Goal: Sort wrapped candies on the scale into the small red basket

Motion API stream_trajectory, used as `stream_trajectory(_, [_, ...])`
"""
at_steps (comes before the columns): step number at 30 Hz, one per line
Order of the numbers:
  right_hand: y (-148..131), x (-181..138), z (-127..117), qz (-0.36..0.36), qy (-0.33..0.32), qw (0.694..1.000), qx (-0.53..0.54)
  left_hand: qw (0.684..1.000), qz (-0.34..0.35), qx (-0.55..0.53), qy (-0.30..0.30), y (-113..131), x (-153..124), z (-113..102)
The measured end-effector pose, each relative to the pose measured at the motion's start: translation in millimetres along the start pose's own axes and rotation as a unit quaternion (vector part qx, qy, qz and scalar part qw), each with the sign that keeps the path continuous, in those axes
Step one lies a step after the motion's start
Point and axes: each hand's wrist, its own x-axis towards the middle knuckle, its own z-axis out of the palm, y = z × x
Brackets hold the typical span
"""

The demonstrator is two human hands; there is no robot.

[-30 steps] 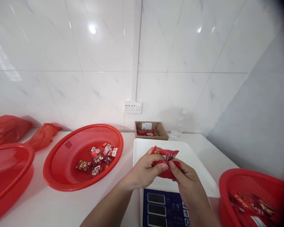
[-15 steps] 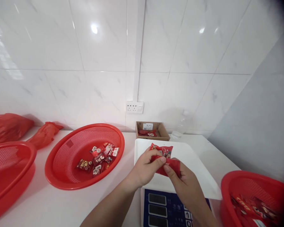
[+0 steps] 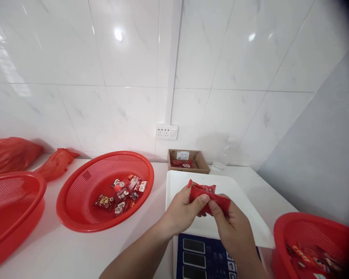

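Observation:
Above the white pan [image 3: 247, 209] of a weighing scale, both of my hands grip small red printed packets [image 3: 203, 192]. My left hand [image 3: 183, 211] is closed with its thumb across the red wrapping. My right hand [image 3: 232, 221] pinches the right side, its thumb beside the left one. The packets overlap, so I cannot tell how many are held. Below the pan shows the scale's blue panel [image 3: 213, 255], partly covered by my right wrist.
Several red packets lie in a red basket [image 3: 104, 192] on the left. Another red basket [image 3: 305, 224] with packets stands at the right, a third [image 3: 37, 182] at far left. Red plastic bags [image 3: 14, 153], a cardboard box [image 3: 202, 164] and a clear bottle [image 3: 222, 157] sit along the wall.
Both hands have come closer together, moving slightly right. The red wrapping now lies across the front of both thumbs' grip, and less of the printed packet behind shows.

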Motion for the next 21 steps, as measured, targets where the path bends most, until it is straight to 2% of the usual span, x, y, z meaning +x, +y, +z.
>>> stream_trajectory(3, [3,2,-3,0.063,0.030,0.996,0.048,0.999,0.019,0.025,-0.011,4,-3,2])
stream_trajectory(10, [17,4,-1,0.157,-0.017,0.966,0.204,0.981,0.082,0.176,-0.023,15,-5,-7])
stream_trajectory(12, [16,3,0,0.161,-0.019,0.966,0.201,0.975,0.082,0.206,-0.025,16,-6,-7])
stream_trajectory(17, [8,1,-3,0.138,-0.018,0.981,0.137,0.974,0.084,0.209,0.013,14,-8,-6])
stream_trajectory(21, [9,-1,-5,0.122,-0.029,0.985,0.114,0.975,0.104,0.196,0.003,14,-8,-5])
